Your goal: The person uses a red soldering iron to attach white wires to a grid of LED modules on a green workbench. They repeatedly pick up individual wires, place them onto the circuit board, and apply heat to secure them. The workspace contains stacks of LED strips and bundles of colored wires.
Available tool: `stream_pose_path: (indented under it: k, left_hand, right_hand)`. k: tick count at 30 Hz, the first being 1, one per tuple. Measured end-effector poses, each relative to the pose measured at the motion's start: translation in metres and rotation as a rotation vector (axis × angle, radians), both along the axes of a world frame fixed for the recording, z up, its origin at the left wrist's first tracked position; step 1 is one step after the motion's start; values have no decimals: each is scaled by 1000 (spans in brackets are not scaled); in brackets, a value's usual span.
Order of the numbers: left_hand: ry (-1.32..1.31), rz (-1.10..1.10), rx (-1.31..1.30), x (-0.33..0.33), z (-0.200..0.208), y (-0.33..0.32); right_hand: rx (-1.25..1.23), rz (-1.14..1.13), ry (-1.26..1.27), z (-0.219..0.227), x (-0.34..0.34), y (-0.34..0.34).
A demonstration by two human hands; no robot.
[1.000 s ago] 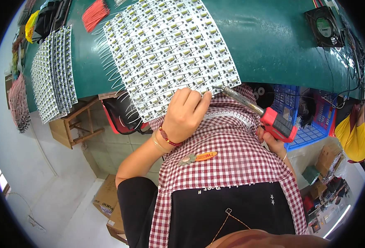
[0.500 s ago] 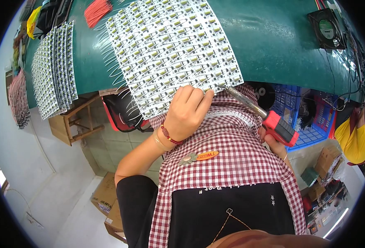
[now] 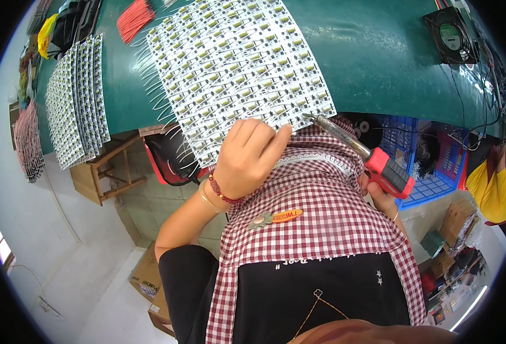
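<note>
head view: the left hand (image 3: 247, 157) rests with curled fingers on the near edge of a large white panel of small circuit boards (image 3: 238, 69), its grip pressed together on that edge. the panel lies on the green desk (image 3: 379, 51), overhanging the near rim, with thin white wire leads sticking out along its left side. the right hand (image 3: 379, 195) has its grip clamped around the red and black handle of a soldering iron (image 3: 359, 152); the metal tip touches the panel's near right corner, just beside the left fingertips. a second stack of board panels (image 3: 78, 100) lies well apart at the desk's left end, a bundle of red wires (image 3: 134, 17) beyond it. a small black fan (image 3: 450, 34) stands at the far right. a blue crate (image 3: 422, 157) sits under the desk.
</note>
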State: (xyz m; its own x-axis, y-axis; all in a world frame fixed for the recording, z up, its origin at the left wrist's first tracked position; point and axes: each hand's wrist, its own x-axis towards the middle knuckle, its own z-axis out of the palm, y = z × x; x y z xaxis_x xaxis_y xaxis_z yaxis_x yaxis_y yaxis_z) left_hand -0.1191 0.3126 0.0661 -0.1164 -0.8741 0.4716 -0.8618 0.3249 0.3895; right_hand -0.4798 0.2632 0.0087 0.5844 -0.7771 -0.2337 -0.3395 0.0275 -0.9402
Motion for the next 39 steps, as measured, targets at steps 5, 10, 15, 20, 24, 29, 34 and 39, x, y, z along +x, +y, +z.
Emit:
stream_pose_path:
  k: [5, 10, 15, 20, 24, 29, 34, 39]
  left_hand:
    - [-7, -19, 83, -1, -10, -9]
    - [13, -14, 119, -2, -10, -11]
    - [23, -20, 129, -1, -11, -12]
    - [14, -16, 139, -2, -9, -12]
    - [10, -15, 130, -3, -9, -13]
    - [17, -16, 134, -2, -9, -14]
    - [-1, -13, 143, -2, -7, -14]
    - [-45, 19, 134, 3, 8, -11]
  right_hand:
    - [24, -18, -34, 8, 13, 0]
    - [32, -43, -20, 5, 10, 4]
    - [-77, -3, 51, 4, 9, 5]
    - [-280, 117, 104, 25, 23, -6]
    - [-212, 65, 83, 15, 13, 4]
    - [-109, 55, 82, 4, 0, 8]
    - [-110, 45, 82, 6, 1, 8]
    - [202, -142, -252, 21, 15, 6]
